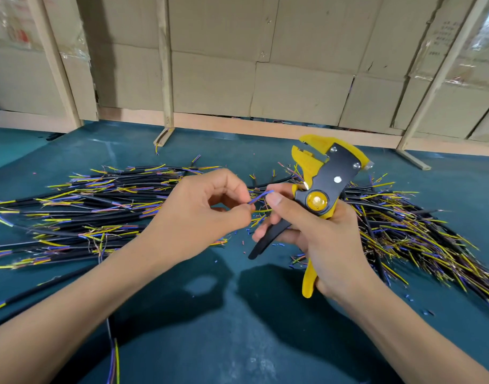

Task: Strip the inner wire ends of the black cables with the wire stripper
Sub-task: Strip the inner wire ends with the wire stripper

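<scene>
Gripping the wire stripper right of the frame's centre, the right hand has its fingers wrapped round the two handles, which are spread apart: the black one slants toward lower left, the yellow one drops almost straight down out of the palm. The tool stands upright, its long axis running from the yellow handle tip at the bottom to the yellow head at the top, with the jaws turned toward upper left and nothing in them. The right thumb presses against the tip of a blue inner wire. That wire lies on a shallow diagonal, low at its left end and rising toward the right, and the left hand, in the middle of the frame, pinches its lower end between curled fingers and thumb. Both hands hover above the teal table. One pile of black cables lies lengthwise across the left half, and another heap fans out at the right edge. Small bits of stripped insulation dot the table below the hands.
</scene>
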A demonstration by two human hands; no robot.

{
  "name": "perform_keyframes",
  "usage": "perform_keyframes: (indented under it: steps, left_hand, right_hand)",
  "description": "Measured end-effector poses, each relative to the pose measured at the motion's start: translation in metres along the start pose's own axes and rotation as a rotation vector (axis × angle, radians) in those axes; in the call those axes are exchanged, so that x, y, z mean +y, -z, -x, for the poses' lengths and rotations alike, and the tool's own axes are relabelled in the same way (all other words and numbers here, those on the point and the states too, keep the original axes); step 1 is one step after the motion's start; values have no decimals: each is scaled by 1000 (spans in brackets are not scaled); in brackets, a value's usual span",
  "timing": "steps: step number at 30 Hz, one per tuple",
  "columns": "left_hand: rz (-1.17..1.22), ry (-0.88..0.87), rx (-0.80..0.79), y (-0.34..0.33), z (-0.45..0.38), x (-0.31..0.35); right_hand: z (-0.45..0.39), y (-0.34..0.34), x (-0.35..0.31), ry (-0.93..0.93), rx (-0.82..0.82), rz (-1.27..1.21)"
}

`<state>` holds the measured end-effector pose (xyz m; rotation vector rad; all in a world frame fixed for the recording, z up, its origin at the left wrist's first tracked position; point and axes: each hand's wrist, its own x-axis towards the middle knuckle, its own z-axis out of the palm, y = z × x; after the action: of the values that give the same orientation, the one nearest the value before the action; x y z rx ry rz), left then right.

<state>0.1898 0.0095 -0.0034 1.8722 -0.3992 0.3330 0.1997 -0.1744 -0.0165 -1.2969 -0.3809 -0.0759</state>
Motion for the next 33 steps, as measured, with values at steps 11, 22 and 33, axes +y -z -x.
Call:
perform_keyframes:
  steps: [11, 22, 33]
  left_hand:
    - [561, 117, -36, 4, -3, 4]
    - [522, 319, -351, 26, -7, 10]
    - [612, 265, -119, 34, -13, 17]
  right_hand:
    - [-5, 1, 0, -123, -77, -128]
    - [-2, 2, 1, -104, -188, -151]
    - [3, 3, -3, -289, -362, -44]
